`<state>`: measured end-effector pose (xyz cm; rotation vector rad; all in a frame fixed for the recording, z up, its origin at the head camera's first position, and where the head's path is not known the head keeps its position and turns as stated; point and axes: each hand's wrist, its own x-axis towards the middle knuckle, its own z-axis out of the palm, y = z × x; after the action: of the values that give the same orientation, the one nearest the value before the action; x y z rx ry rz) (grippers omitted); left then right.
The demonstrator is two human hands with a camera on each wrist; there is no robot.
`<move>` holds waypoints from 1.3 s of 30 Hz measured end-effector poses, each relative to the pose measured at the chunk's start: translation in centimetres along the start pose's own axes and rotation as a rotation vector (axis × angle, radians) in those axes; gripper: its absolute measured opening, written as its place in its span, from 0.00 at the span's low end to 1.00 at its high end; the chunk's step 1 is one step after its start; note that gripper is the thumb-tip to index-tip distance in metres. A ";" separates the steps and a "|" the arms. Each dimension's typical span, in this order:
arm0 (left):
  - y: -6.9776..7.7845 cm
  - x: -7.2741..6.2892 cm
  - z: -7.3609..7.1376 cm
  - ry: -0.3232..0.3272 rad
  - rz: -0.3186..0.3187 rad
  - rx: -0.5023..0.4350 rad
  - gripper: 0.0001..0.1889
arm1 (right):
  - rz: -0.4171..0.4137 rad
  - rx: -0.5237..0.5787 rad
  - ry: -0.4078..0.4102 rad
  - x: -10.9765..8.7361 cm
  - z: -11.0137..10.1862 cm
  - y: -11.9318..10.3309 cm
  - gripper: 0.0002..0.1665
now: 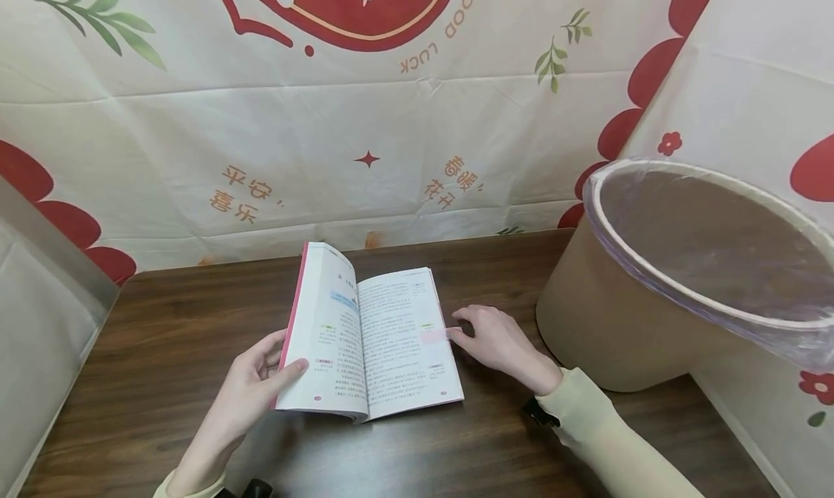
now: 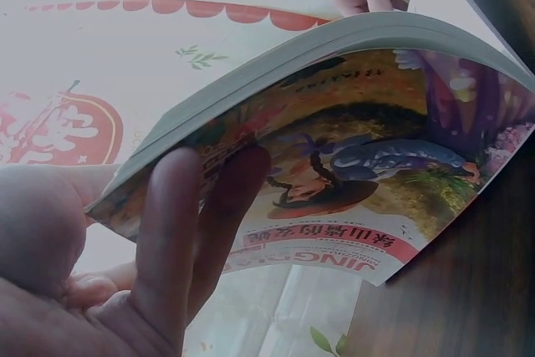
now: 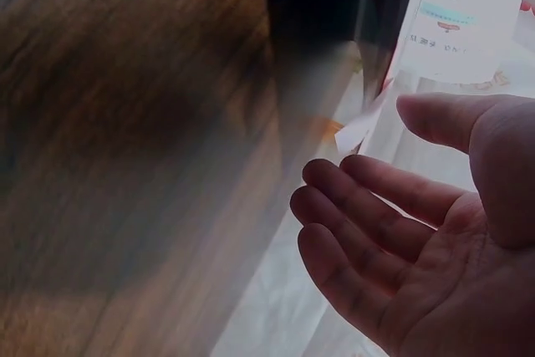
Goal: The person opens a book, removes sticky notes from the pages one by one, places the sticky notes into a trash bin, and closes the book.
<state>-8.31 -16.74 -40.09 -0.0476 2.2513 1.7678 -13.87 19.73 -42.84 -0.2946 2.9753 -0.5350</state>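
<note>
An open paperback book with printed pages is tilted above the dark wooden table, its left half raised. My left hand grips its left edge, thumb on the page and fingers behind the illustrated cover. A pink sticky tab lies on the right page and juts past its outer edge; its free end shows as a pale flap in the right wrist view. Beside that edge is my right hand, thumb and fingers apart around the tab's end, gripping nothing.
A large beige bin with a clear plastic liner over its rim stands on the right of the wooden table. White cloth with red and green prints hangs along the back and the right side.
</note>
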 end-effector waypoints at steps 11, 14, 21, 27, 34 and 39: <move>-0.3 0.2 0.2 -0.009 0.003 -0.031 0.32 | 0.027 -0.016 -0.007 0.3 0.8 -0.1 0.16; -0.5 0.3 0.3 -0.017 0.002 -0.041 0.32 | 0.031 -0.016 0.003 0.2 1.0 -0.1 0.14; -1.1 0.8 0.8 -0.037 -0.021 -0.101 0.32 | 0.024 -0.016 0.020 -0.1 1.7 0.0 0.06; -1.7 1.1 1.0 -0.065 -0.028 -0.132 0.33 | 0.013 -0.014 0.042 -0.2 2.1 0.1 0.05; -2.3 1.3 1.0 -0.084 -0.019 -0.155 0.33 | 0.014 -0.009 0.058 -0.2 2.3 0.2 0.05; -2.7 1.2 0.9 -0.097 -0.012 -0.178 0.32 | 0.015 -0.002 0.062 -0.2 2.4 0.2 0.05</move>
<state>-8.77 -16.44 -43.14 -0.0112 2.0184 1.9167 -13.36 19.18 -45.11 -0.2603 3.0352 -0.5498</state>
